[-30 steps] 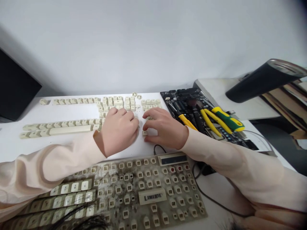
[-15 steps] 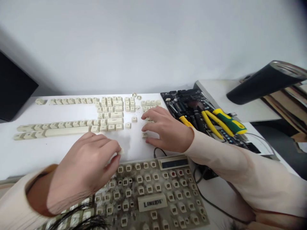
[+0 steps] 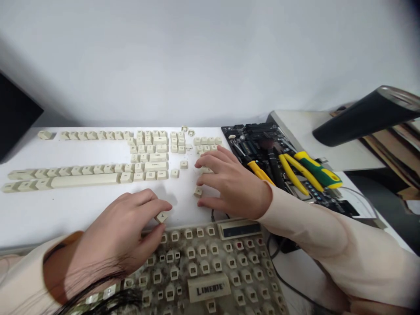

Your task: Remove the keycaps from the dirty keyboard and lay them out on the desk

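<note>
My left hand (image 3: 127,232) pinches a beige keycap (image 3: 162,217) between thumb and index finger, just above the far edge of the keyboard. A dark mark shows on the keycap's top. My right hand (image 3: 225,181) is open over the white table, fingers bent and apart. Near its thumb and index fingertips sits a tilted keycap (image 3: 197,191); whether they touch it I cannot tell. Other keycaps are partly covered by that hand. In front of me lies the grimy keyboard (image 3: 210,288), with many bare key sockets.
Rows of keycaps and a long space bar (image 3: 85,180) lie along the table's back. To the right, yellow pliers (image 3: 293,174), a green-yellow handle (image 3: 317,169) and a brush (image 3: 272,162) rest on a circuit board (image 3: 251,131). A black cylinder (image 3: 357,117) leans farther right.
My left hand has turned the pinched keycap so its marked top shows, and drawn it slightly nearer the keyboard. The keycap by my right hand now looks tilted. The view has shifted slightly.
</note>
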Demonstrator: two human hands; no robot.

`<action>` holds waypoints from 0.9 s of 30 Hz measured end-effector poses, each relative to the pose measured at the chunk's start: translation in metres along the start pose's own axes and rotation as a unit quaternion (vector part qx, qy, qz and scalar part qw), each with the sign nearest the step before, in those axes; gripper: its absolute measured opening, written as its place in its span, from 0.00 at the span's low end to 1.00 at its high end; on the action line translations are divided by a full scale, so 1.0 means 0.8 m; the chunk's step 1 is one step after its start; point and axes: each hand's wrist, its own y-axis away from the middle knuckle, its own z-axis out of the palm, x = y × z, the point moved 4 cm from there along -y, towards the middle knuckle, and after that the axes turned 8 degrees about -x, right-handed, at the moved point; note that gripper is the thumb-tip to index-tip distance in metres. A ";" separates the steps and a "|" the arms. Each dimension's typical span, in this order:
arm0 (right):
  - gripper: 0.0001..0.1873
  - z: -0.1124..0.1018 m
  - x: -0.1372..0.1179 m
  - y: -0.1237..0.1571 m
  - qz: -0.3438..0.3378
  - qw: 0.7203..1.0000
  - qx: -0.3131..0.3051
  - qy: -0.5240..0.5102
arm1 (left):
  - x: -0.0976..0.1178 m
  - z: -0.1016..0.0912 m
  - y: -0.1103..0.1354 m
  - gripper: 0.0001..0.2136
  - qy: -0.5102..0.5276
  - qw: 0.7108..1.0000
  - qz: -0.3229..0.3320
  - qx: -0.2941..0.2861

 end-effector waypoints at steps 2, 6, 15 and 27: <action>0.12 -0.003 0.001 0.002 -0.002 1.000 0.005 -0.001 | 0.000 0.002 -0.001 0.12 0.007 1.000 0.001 -0.009; 0.11 -0.004 0.001 0.003 -0.013 1.000 0.001 -0.003 | -0.001 0.005 -0.001 0.12 0.019 0.999 -0.007 -0.025; 0.07 0.002 -0.002 0.001 -0.024 1.000 -0.009 -0.010 | -0.006 0.012 -0.003 0.12 0.042 0.998 0.001 -0.036; 0.08 0.004 -0.001 -0.002 -0.016 0.999 -0.010 -0.027 | -0.006 0.011 -0.002 0.12 0.053 0.997 -0.021 -0.047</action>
